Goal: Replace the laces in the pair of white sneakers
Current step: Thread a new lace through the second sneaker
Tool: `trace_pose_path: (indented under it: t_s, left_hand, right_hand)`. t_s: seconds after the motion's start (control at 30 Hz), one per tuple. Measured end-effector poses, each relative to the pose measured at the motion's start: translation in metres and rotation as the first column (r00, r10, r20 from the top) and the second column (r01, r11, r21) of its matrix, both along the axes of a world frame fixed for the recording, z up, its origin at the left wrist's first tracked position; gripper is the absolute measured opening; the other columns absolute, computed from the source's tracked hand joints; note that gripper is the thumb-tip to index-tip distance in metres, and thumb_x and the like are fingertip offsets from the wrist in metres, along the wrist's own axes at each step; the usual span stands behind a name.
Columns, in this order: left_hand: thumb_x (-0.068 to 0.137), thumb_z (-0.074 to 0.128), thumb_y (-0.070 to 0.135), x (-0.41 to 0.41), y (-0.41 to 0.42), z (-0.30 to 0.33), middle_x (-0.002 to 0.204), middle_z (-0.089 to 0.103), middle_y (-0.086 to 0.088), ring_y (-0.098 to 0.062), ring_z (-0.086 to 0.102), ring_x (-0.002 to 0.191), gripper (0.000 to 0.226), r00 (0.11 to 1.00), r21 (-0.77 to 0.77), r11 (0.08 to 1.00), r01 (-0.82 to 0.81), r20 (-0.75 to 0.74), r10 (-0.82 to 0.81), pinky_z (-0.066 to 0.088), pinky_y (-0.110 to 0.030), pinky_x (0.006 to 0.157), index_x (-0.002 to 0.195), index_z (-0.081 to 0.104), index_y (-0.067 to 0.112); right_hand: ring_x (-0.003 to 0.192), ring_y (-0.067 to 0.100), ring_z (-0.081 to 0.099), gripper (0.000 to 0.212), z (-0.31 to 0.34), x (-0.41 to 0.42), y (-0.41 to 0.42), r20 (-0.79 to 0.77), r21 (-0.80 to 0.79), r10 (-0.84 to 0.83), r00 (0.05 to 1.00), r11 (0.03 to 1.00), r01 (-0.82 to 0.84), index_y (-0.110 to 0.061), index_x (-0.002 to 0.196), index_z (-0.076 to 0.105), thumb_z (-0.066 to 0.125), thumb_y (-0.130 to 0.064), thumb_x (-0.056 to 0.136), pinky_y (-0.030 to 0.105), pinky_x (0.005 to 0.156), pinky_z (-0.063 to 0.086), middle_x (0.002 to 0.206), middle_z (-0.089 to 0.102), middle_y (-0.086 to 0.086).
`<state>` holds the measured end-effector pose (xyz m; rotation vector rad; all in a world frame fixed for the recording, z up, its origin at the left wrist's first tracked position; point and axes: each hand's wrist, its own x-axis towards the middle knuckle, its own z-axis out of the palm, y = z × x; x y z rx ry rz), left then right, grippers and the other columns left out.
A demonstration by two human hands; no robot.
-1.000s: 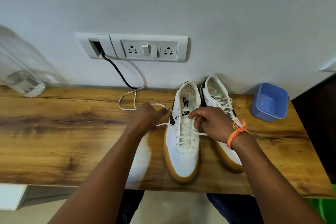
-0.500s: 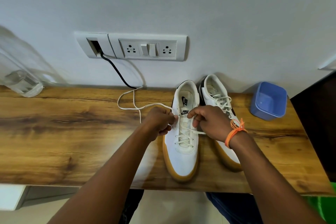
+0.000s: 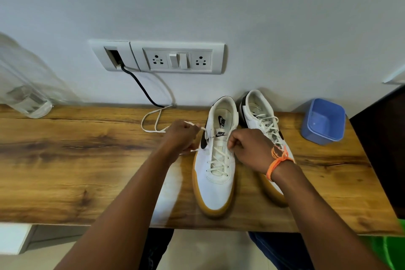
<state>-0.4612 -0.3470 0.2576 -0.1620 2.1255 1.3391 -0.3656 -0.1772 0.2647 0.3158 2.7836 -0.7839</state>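
Both hands curled tight on the lace (image 3: 153, 124) ends: left hand (image 3: 183, 137) beside the near sneaker (image 3: 215, 173), right hand (image 3: 249, 149) at its eyelets.

Blue tub (image 3: 322, 121) sitting at wooden table (image 3: 65, 160) right end; glass bottle (image 3: 24, 92) standing at far-left edge; black cable (image 3: 140, 85) hanging from wall socket panel (image 3: 157, 57).

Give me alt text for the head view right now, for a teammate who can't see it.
Two hands work a white lace on the nearer white sneaker on a wooden table: the left hand grips the lace beside the shoe, the right hand pinches at the eyelets. The second sneaker, laced, stands just right; a blue tub sits beyond it.
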Motion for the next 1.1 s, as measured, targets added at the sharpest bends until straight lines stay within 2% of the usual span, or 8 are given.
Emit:
trace_pose_path:
  t_s: [0.2, 0.33, 0.43, 0.57, 0.7, 0.87, 1.0, 1.1]
  left_hand:
    - [0.099, 0.050, 0.017, 0.001, -0.003, -0.001, 0.086, 0.063, -0.009, -0.019, 0.049, 0.053, 0.021, 0.935, -0.166, 0.920, 0.355, 0.070, -0.348, 0.037, -0.019, 0.043, 0.097, 0.067, 0.005]
    - [0.092, 0.067, 0.025, 0.002, -0.006, -0.007, 0.100, 0.042, 0.002, -0.017, 0.051, 0.068, 0.007, 0.852, -0.258, 0.822, 0.507, 0.004, -0.524, 0.041, -0.022, 0.045, 0.095, 0.066, 0.018]
    - [0.083, 0.077, 0.032, 0.003, -0.006, -0.010, 0.112, 0.045, 0.004, -0.014, 0.053, 0.090, 0.024, 0.736, -0.398, 0.687, 0.608, -0.040, -0.675, 0.045, -0.022, 0.064, 0.101, 0.065, 0.020]
    - [0.094, 0.062, 0.038, 0.013, 0.005, -0.008, 0.091, 0.057, -0.001, -0.017, 0.054, 0.082, 0.025, 0.547, -0.526, 0.433, 0.732, 0.074, -0.834, 0.042, -0.027, 0.068, 0.090, 0.060, 0.014]
    - [0.094, 0.066, 0.029, 0.010, -0.006, 0.017, 0.070, 0.071, 0.004, -0.008, 0.046, 0.048, 0.021, 0.661, -0.348, 0.583, 0.735, 0.174, -0.730, 0.034, -0.019, 0.043, 0.081, 0.067, 0.012]
    - [0.087, 0.073, 0.015, -0.001, -0.019, 0.064, 0.069, 0.073, -0.007, -0.009, 0.036, 0.043, 0.016, 0.889, 0.048, 0.889, 0.455, -0.079, -0.451, 0.024, -0.020, 0.042, 0.099, 0.069, 0.005]
    - [0.089, 0.066, 0.009, -0.004, -0.021, 0.081, 0.060, 0.057, 0.000, -0.006, 0.027, 0.041, 0.016, 0.958, 0.466, 0.838, 0.283, -0.101, -0.268, 0.019, -0.019, 0.044, 0.105, 0.067, 0.010]
    - [0.087, 0.059, 0.007, -0.003, -0.023, 0.087, 0.092, 0.072, -0.005, -0.004, 0.025, 0.040, 0.029, 0.971, 0.648, 0.731, 0.215, -0.060, -0.232, 0.016, -0.020, 0.045, 0.114, 0.066, 0.013]
  right_hand:
    - [0.107, 0.025, 0.060, 0.058, -0.005, 0.003, -0.010, 0.041, 0.049, 0.158, 0.987, 0.986, -0.160, -0.034, 0.141, 0.045, 0.051, -0.011, 0.088, 0.040, 0.085, 0.053, 0.120, 0.063, 0.003]
    - [0.110, 0.026, 0.059, 0.038, -0.006, 0.005, -0.009, 0.142, 0.158, 0.165, 0.976, 0.970, -0.187, -0.031, 0.123, 0.057, 0.054, -0.017, 0.088, 0.036, 0.083, 0.050, 0.120, 0.061, 0.002]
    - [0.096, 0.027, 0.060, 0.021, -0.007, 0.005, -0.011, 0.094, 0.208, 0.181, 0.979, 0.958, -0.197, -0.025, 0.103, 0.060, 0.053, -0.014, 0.087, 0.032, 0.070, 0.046, 0.100, 0.063, 0.001]
    - [0.087, 0.028, 0.061, 0.019, -0.009, 0.003, -0.010, 0.086, 0.216, 0.166, 0.982, 0.959, -0.181, -0.021, 0.095, 0.061, 0.053, -0.009, 0.083, 0.029, 0.065, 0.041, 0.086, 0.056, 0.000]
    - [0.088, 0.028, 0.063, 0.019, -0.012, 0.001, -0.010, 0.108, 0.222, 0.163, 0.981, 0.958, -0.184, -0.022, 0.094, 0.062, 0.054, -0.007, 0.083, 0.030, 0.068, 0.047, 0.093, 0.064, 0.005]
    - [0.090, 0.017, 0.063, 0.031, 0.009, -0.007, -0.017, 0.015, -0.046, 0.075, 0.997, 0.996, -0.074, -0.024, 0.111, 0.064, 0.056, -0.011, 0.083, 0.031, 0.079, 0.052, 0.095, 0.066, -0.003]
    - [0.055, 0.007, 0.052, 0.029, 0.043, -0.009, -0.037, -0.093, -0.637, -0.076, 0.993, 0.771, -0.001, -0.028, 0.099, 0.065, 0.062, -0.005, 0.081, 0.022, 0.055, 0.042, 0.071, 0.062, 0.002]
    - [0.044, 0.006, 0.045, 0.004, 0.059, -0.008, -0.039, -0.073, -0.812, -0.209, 0.975, 0.581, 0.064, -0.003, 0.089, 0.068, 0.064, -0.002, 0.089, 0.016, 0.045, 0.036, 0.063, 0.060, 0.007]
